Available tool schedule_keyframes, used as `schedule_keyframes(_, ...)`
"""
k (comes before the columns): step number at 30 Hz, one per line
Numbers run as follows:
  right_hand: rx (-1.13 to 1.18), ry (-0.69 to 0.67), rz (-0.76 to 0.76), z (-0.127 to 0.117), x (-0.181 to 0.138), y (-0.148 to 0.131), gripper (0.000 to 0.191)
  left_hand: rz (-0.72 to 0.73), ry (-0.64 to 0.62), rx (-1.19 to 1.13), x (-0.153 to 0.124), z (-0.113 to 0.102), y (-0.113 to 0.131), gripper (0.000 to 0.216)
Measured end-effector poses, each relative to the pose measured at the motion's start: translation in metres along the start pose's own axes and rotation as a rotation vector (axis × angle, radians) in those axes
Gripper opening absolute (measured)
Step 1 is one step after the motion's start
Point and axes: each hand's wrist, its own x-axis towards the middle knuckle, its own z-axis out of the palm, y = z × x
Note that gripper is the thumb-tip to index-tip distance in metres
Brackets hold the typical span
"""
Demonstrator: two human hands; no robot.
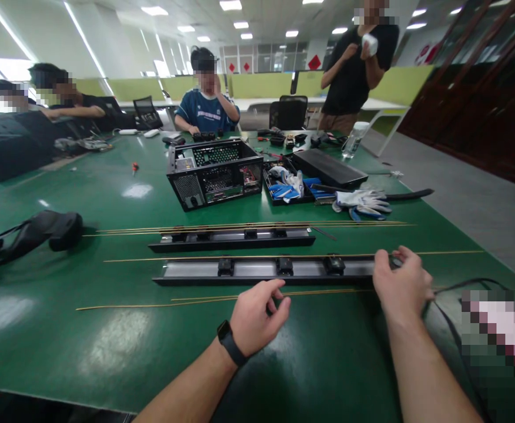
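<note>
Toward the left edge of a glossy green desk (328, 364), a black padded piece (66, 232) lies beside the left ends of thin, brass-coloured rods. The back rods (116, 230) run along a rear channel (235, 242), roughly parallel to the desk's near edge; the front rods (125, 306) lie closer to that edge. Behind them, toward the far edge, stands an opened black computer case (216, 176), with a seated person in blue (207, 111) beyond.

In the middle of the desk's near half sits the front channel (191, 281), a dark-lipped tray with a pale bed carrying black blocks (284, 266). It looks stiff and fairly light, best held by its lips or ends; the rods appear springy, easily bent and apt to roll on the slick surface, so they would call for a pinch near mid-length. Whether the blocks are fixed cannot be told.

The left hand (261, 311), its wrist wearing a watch (231, 342), hangs loosely curled at the channel's near lip, nothing visible in its grasp; contact is unclear. Farther right, work gloves (363, 202) lie near the desk's right edge. Closer in, the right hand (401, 282) closes its fingers around a dark piece (396, 262) at the channel's right end, the grip partly hidden.
</note>
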Motion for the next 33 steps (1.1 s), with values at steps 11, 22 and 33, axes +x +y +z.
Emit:
schedule_keyframes(11, -0.049, 0.108, 0.086, 0.003, 0.015, 0.009, 0.058, 0.01, 0.003, 0.006, -0.001, 0.0, 0.001, 0.032)
schedule_keyframes(22, -0.067, -0.005, -0.055, 0.007, -0.009, -0.005, 0.056, 0.009, 0.019, -0.003, 0.0, 0.001, 0.001, 0.032)
schedule_keyframes(33, -0.018, 0.066, 0.074, 0.006, 0.013, 0.011, 0.053, 0.02, 0.02, 0.008, 0.0, -0.001, 0.003, 0.031)
